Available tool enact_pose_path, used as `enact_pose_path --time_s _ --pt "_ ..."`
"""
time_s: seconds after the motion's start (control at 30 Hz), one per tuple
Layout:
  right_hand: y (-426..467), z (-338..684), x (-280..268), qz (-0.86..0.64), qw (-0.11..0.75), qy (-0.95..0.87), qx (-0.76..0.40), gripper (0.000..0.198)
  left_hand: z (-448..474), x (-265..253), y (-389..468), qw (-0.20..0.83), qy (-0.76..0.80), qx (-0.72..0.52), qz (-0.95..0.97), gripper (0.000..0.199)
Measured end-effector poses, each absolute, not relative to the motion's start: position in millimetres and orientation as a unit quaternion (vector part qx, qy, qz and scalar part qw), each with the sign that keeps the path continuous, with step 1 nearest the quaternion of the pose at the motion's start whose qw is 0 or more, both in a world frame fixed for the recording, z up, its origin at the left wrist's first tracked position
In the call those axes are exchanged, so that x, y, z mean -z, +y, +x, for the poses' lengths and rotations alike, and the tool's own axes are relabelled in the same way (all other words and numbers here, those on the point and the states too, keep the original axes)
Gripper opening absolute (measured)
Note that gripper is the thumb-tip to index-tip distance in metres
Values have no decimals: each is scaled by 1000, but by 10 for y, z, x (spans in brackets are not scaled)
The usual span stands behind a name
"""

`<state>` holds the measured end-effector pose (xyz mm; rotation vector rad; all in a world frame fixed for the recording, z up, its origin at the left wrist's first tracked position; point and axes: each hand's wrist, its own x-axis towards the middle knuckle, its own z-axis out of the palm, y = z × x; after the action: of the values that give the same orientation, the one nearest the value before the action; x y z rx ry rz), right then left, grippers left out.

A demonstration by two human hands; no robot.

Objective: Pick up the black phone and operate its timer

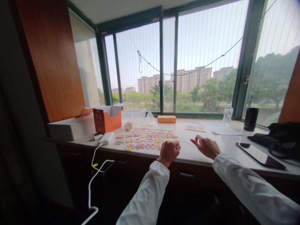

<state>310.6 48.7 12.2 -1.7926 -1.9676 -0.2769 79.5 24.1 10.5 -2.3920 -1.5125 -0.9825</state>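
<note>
Two hands: both in white cloth sleeves, above the desk's [225,145] near edge.
Left hand [169,151]: fingers curled into a closed fist, nothing visible inside, at the near right corner of the puzzle pieces [146,137].
Right hand [206,147]: fingers loosely spread, empty, right of the puzzle pieces, apart from them.
Puzzle pieces: flat, multicoloured, interlocking shapes laid in rows on the pale smooth desk.
Orange box [107,118]: cardboard, lid open, left of the pieces.
Phone [260,155]: glossy black slab, far right of the pieces.
</note>
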Motion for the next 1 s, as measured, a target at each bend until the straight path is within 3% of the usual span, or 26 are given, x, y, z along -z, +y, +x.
enact_pose_path --time_s 0.33,1.0 --pt "142 4253 208 -759 233 -603 80 58 862 136 475 27 -535 305 -788 22" --pt "154 4262 300 -756 277 -591 49 62 878 108 461 35 -548 290 -784 24"
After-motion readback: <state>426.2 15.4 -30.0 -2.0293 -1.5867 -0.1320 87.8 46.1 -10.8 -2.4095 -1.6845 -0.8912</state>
